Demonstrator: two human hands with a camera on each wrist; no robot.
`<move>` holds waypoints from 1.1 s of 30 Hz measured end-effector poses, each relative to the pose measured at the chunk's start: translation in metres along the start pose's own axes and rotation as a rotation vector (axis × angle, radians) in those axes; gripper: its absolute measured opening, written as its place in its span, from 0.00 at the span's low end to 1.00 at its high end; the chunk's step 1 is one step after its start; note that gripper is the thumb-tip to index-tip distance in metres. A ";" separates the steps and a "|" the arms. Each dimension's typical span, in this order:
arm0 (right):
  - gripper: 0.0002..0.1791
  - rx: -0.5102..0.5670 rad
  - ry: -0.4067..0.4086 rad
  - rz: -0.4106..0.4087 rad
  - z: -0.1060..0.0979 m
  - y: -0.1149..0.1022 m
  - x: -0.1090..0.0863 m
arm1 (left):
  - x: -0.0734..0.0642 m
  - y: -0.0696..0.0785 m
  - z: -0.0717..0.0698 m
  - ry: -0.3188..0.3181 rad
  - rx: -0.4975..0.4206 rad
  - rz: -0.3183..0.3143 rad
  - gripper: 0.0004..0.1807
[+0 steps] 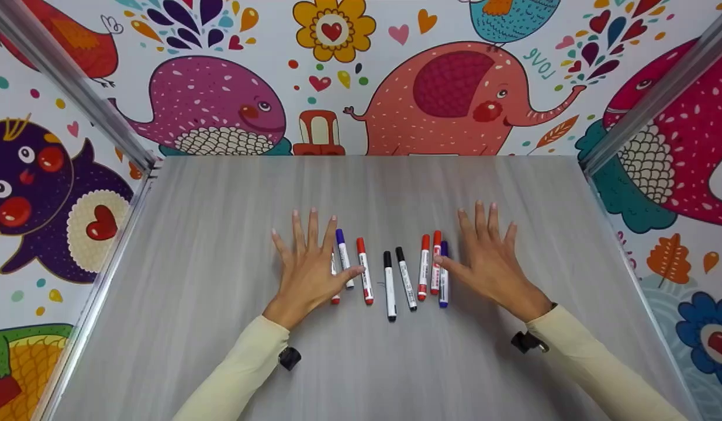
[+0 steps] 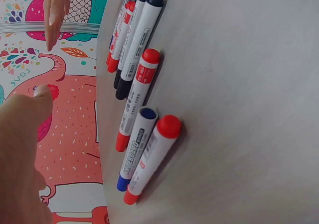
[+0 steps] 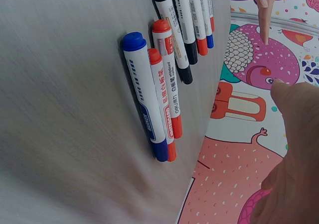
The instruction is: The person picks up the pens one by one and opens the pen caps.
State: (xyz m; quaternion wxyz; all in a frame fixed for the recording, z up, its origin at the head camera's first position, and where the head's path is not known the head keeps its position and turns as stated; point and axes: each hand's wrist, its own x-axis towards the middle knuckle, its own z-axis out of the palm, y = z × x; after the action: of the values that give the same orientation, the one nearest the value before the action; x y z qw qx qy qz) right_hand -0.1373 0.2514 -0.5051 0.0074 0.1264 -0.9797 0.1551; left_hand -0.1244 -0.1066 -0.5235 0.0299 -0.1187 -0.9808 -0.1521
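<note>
Several whiteboard markers lie in a loose row across the middle of the table. My left hand (image 1: 309, 272), fingers straight and spread, is over the left end of the row. It partly hides a red-capped marker (image 1: 335, 297) and is nearest to a blue marker (image 1: 344, 257) and another red marker (image 1: 365, 271). Two black markers (image 1: 390, 286) lie between the hands. Fingers likewise spread, my right hand (image 1: 492, 269) is at the right end, its thumb by a blue marker (image 1: 444, 286) and two red markers (image 1: 424, 267). Neither hand holds anything.
The grey wood-grain table (image 1: 220, 351) is bordered by metal rails (image 1: 103, 327). Behind it stands a wall panel (image 1: 331, 82) printed with cartoon animals, and similar panels stand at both sides. A small black device (image 1: 289, 358) sits on each wrist.
</note>
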 end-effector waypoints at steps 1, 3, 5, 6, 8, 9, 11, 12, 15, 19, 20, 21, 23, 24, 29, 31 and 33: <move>0.62 0.000 0.000 -0.003 0.000 0.000 0.000 | -0.001 0.000 0.000 -0.005 -0.005 -0.002 0.65; 0.62 0.006 -0.003 -0.006 0.001 -0.001 0.000 | -0.002 -0.001 0.000 -0.005 -0.012 -0.003 0.64; 0.62 0.015 -0.006 -0.012 0.002 -0.001 0.000 | -0.002 -0.001 0.000 -0.003 -0.014 0.000 0.64; 0.62 0.022 -0.007 -0.015 0.002 -0.002 0.000 | -0.003 -0.001 0.001 -0.002 -0.012 0.002 0.64; 0.61 0.038 -0.009 -0.019 0.003 -0.002 0.000 | -0.004 -0.001 0.001 0.006 -0.012 0.006 0.63; 0.61 0.044 -0.009 -0.021 0.003 -0.003 0.000 | -0.005 -0.002 0.002 0.010 -0.008 0.008 0.62; 0.60 0.059 -0.005 -0.025 0.003 -0.004 0.001 | -0.006 -0.003 0.003 0.013 -0.001 0.011 0.61; 0.59 0.067 -0.001 -0.027 0.003 -0.004 0.002 | -0.007 -0.003 0.003 0.019 -0.003 0.014 0.61; 0.57 0.093 0.019 -0.038 0.003 -0.005 0.002 | -0.009 -0.004 0.005 0.042 -0.014 0.026 0.60; 0.52 0.133 0.065 -0.083 0.004 -0.006 0.003 | -0.012 -0.006 0.008 0.084 -0.046 0.049 0.58; 0.51 0.144 0.076 -0.101 0.004 -0.007 0.003 | -0.013 -0.006 0.009 0.090 -0.056 0.052 0.57; 0.50 0.155 0.086 -0.122 0.005 -0.008 0.004 | -0.014 -0.006 0.009 0.095 -0.066 0.054 0.57; 0.48 0.171 0.097 -0.160 0.007 -0.009 0.006 | -0.016 -0.008 0.010 0.095 -0.077 0.052 0.56; 0.47 0.178 0.100 -0.179 0.008 -0.010 0.007 | -0.018 -0.008 0.010 0.090 -0.083 0.047 0.56; 0.45 0.204 0.109 -0.254 0.013 -0.014 0.011 | -0.024 -0.010 0.015 0.079 -0.122 0.028 0.55; 0.44 0.212 0.113 -0.277 0.015 -0.016 0.013 | -0.027 -0.011 0.016 0.084 -0.135 0.030 0.54; 0.44 0.215 0.118 -0.298 0.017 -0.017 0.014 | -0.029 -0.011 0.018 0.092 -0.145 0.033 0.53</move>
State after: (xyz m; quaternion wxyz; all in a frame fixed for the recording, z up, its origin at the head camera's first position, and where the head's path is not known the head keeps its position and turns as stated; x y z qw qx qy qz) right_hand -0.1464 0.2272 -0.5154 0.0740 0.2610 -0.9258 0.2632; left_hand -0.0994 -0.1176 -0.5469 0.0689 -0.1295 -0.9627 -0.2272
